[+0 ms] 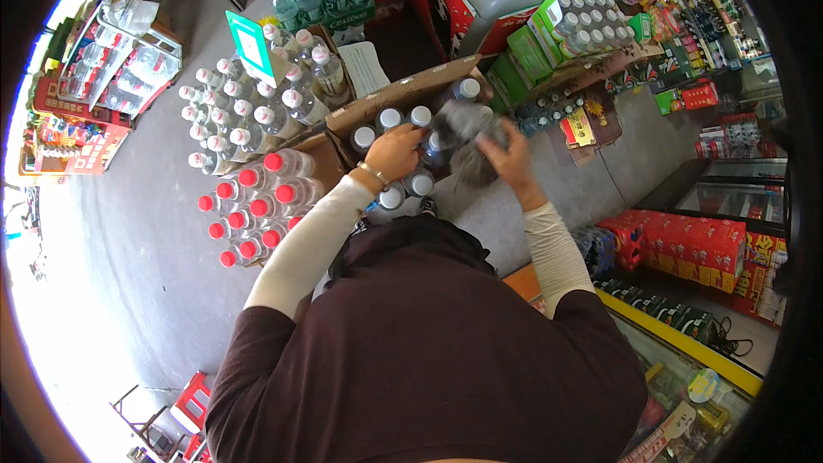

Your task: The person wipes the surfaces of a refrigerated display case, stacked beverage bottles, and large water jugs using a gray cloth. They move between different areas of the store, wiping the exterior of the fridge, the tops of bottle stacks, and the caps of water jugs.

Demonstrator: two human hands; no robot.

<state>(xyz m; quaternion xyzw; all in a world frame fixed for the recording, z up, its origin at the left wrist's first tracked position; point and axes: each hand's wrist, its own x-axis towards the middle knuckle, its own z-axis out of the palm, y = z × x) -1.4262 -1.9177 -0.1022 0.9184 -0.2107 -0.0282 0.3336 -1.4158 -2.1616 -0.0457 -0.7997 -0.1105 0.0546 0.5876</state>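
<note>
My right hand (511,157) grips a grey cloth-like wad (464,122), blurred, over a cardboard box (411,88) of white-capped bottles. Over the middle of the same box, my left hand (395,153) has its fingertips among the caps; whether they grasp a bottle is hidden. Two bottles at the near side, one a white-capped bottle (421,182), stand closest to my body. Part of the box's right side is covered by the wad. Left of the box are red-capped clear bottles (258,208) in a carton.
Pale-capped bottles (241,136) stand at the left, with a green-edged sign (247,45) over them. A chest freezer (501,3) stands behind. Green cartons (530,54) and a flattened carton (595,128) lie rightward. A glass counter (681,360) is at lower right.
</note>
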